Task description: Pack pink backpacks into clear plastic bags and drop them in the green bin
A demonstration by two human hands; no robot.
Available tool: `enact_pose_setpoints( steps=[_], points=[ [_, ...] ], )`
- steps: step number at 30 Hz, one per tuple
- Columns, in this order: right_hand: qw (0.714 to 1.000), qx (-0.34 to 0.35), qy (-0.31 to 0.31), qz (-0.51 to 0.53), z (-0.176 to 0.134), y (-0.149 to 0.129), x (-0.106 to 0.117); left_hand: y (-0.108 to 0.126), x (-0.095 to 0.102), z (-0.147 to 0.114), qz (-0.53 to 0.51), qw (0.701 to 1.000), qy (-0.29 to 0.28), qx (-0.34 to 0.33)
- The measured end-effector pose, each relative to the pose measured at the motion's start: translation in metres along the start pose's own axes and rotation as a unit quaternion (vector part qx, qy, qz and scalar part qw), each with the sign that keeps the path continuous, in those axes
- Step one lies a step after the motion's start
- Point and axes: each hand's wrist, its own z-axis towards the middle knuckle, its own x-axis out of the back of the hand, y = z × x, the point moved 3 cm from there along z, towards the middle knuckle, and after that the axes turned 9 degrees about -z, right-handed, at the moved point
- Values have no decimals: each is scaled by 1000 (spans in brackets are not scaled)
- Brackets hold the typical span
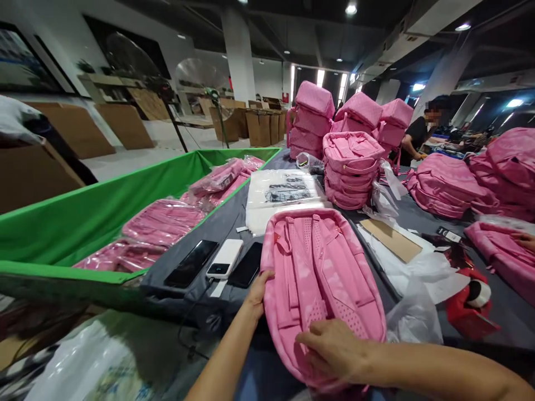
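A pink backpack [307, 278] lies in front of me with its back panel and two shoulder straps facing up. At its left edge, my left hand [258, 292] grips the padded rim, the fingers partly hidden. Over the lower part of the straps, my right hand [330, 348] is closed with bent fingers on a shoulder strap [324, 267]; its fingertips are partly hidden. Just beyond the backpack is a stack of printed white plastic bags [284, 195]. Left of it are a white power bank [225, 258] and two dark phones, one being the black phone [193, 263].
A green-rimmed bin [100, 220] on the left holds several bagged pink backpacks [163, 221]. Stacked pink backpacks [351, 167] stand at the back. To the right lie cardboard [390, 239], clear plastic and a red tape dispenser [470, 303]. Another person's hand [524, 241] shows at the right edge.
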Motion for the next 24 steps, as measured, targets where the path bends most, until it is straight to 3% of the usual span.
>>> enact_pose_setpoints(
  steps=[2, 5, 7, 8, 10, 11, 12, 13, 15, 17, 21, 24],
  points=[
    [998, 4, 52, 45, 12, 20, 9, 3, 13, 0, 68, 997, 8, -32],
    [984, -42, 168, 48, 28, 84, 34, 14, 18, -9, 154, 983, 20, -101],
    [977, -87, 193, 0, 41, 130, 35, 21, 8, -20, 258, 946, 5, -199],
    [976, -111, 185, -24, 48, 148, 27, 25, -3, -25, 338, 903, -11, -267],
    [974, -154, 157, -58, 62, 172, 3, 27, -38, -29, 510, 761, -42, -399],
    [972, -169, 150, -68, 67, 177, -10, 27, -58, -25, 576, 689, -56, -437],
    [969, -178, 151, -76, 72, 178, -22, 25, -79, -15, 623, 640, -74, -443],
    [968, -180, 157, -81, 75, 179, -30, 23, -98, -1, 657, 613, -98, -429],
    [971, -160, 162, -71, 79, 182, -33, 14, -128, 34, 700, 596, -162, -358],
    [981, -134, 143, -18, 85, 198, -19, 2, -142, 64, 722, 581, -206, -315],
    [963, -182, 170, 107, 124, 273, 43, -20, -134, 91, 728, 552, -231, -334],
    [954, -189, 195, 124, 194, 323, 77, -27, -123, 91, 712, 559, -223, -362]
  ],
)
